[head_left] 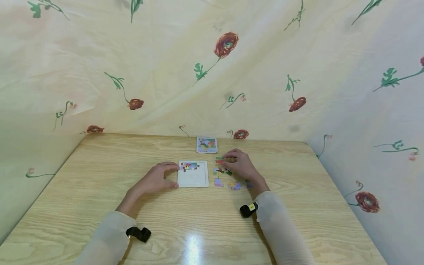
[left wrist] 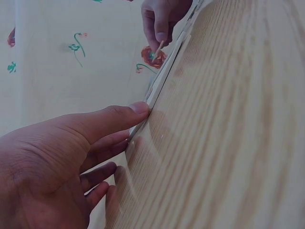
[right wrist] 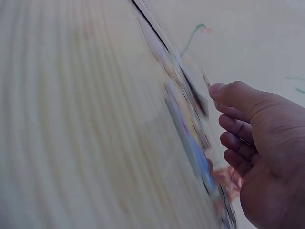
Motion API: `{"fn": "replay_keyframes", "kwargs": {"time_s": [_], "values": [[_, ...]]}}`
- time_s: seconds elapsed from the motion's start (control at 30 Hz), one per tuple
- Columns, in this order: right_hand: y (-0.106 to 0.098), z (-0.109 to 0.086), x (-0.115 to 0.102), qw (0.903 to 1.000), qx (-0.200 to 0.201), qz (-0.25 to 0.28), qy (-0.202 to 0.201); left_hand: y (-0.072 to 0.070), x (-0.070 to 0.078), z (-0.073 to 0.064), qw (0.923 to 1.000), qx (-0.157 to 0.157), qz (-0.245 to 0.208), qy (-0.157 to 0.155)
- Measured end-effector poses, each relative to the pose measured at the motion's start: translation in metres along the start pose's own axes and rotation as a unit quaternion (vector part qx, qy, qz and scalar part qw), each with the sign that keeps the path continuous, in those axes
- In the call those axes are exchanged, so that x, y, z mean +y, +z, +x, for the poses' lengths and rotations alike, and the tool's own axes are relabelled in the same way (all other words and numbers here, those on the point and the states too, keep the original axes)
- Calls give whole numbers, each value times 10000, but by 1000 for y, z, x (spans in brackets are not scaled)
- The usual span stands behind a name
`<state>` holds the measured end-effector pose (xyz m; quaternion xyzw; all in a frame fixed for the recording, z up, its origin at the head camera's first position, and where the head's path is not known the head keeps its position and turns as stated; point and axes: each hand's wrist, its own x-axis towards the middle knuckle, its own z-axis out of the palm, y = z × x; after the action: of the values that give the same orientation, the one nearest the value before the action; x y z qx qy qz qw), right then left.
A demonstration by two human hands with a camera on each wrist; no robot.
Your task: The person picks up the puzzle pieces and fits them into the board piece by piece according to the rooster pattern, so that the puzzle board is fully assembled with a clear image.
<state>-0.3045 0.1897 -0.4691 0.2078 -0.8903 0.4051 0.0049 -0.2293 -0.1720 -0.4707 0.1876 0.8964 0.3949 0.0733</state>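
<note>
The white puzzle tray point(head_left: 193, 180) lies on the table with a few joined picture pieces point(head_left: 189, 166) along its top edge. My left hand point(head_left: 158, 178) is at the tray's left side, thumb by the lower corner and fingers by the upper one. In the left wrist view its thumb point(left wrist: 139, 108) touches the tray's thin edge. My right hand point(head_left: 241, 165) pinches a small jigsaw piece point(right wrist: 206, 80) between thumb and forefinger, raised off the table. Beneath and beside that hand lie several loose jigsaw pieces point(head_left: 218, 182), some partly covered by it.
A square picture card point(head_left: 207, 145) with a colourful bird-like image lies behind the tray, close to the table's back edge. Floral cloth point(head_left: 165, 73) hangs behind and at both sides of the wooden table point(head_left: 172, 228).
</note>
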Motion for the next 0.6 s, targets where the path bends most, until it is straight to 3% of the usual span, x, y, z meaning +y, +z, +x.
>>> {"fn": "replay_keyframes", "kwargs": {"time_s": [0.6], "values": [[40,14,-34,9986,-484,171,-144,0,1,-1,10000,67,-22,10]]}}
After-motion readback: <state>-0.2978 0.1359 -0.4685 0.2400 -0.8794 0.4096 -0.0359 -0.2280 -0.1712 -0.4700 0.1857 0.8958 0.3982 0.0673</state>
